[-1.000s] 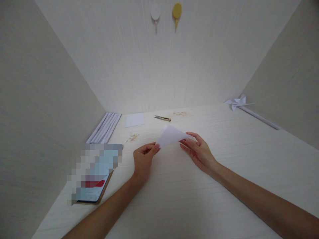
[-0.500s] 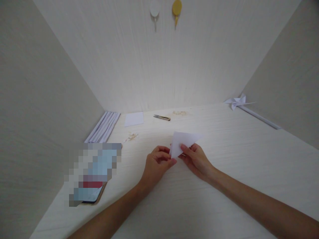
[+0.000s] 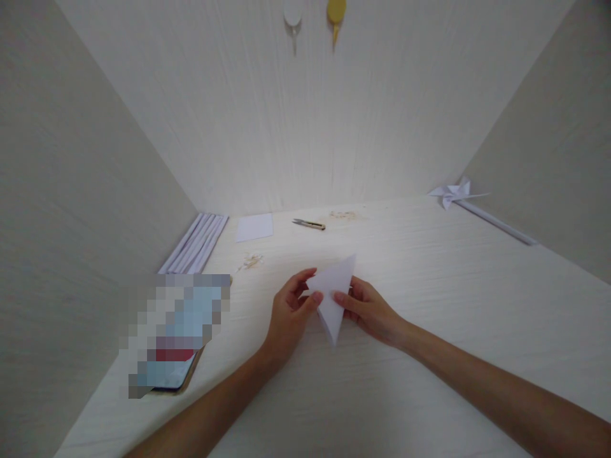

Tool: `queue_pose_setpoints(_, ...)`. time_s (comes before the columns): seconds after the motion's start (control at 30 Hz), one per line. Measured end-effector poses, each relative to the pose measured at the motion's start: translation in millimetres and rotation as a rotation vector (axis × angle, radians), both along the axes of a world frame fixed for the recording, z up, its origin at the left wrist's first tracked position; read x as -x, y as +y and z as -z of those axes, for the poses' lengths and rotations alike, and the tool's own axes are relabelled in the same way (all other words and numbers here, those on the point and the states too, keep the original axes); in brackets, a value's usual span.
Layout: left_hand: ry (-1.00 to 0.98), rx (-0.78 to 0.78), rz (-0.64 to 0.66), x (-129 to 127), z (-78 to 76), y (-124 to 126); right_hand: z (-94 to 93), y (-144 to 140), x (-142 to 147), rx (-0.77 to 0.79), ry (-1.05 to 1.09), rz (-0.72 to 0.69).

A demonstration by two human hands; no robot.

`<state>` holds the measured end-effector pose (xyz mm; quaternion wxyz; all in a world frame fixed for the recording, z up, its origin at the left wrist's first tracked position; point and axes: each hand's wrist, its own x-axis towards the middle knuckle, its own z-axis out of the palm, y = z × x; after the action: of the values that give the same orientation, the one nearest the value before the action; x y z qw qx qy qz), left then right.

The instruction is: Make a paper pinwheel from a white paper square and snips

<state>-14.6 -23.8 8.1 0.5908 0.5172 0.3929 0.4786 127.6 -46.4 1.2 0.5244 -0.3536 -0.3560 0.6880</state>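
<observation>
A white sheet of paper, folded into a triangle, is held between both hands above the table. My left hand pinches its left side, thumb on the near face and fingers behind. On the other side, my right hand grips the paper's right edge with the thumb pressed on the front. One point of the triangle faces up and right, another points down toward me. The fingertips behind the paper are partly hidden.
Thread snips, a square paper and small scraps lie behind my hands. Rolled paper sticks and a phone are at left. A paper pinwheel on a stick rests at far right. Hooks hang on the wall.
The folded paper has been turned, so a point that faced right now faces up. My left hand has shifted from its lower corner to its left side.
</observation>
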Motion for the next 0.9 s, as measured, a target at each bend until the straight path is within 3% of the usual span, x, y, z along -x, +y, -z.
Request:
queue_pose_setpoints(0.27, 0.072, -0.245, -0.07, 3.4, -2.2, -2.5, 2.2, -1.1, -0.5, -0.06, -0.066, -0.052)
queue_pose_setpoints(0.6, 0.119, -0.179, -0.074, 2.8, -5.4, -1.6, 0.6, -5.5, -0.5, -0.109, -0.077, -0.166)
queue_pose_setpoints(0.9, 0.089, -0.227, -0.043, 2.2, -3.1, -0.6, 1.0, -5.7, -1.4, -0.129, -0.143, -0.227)
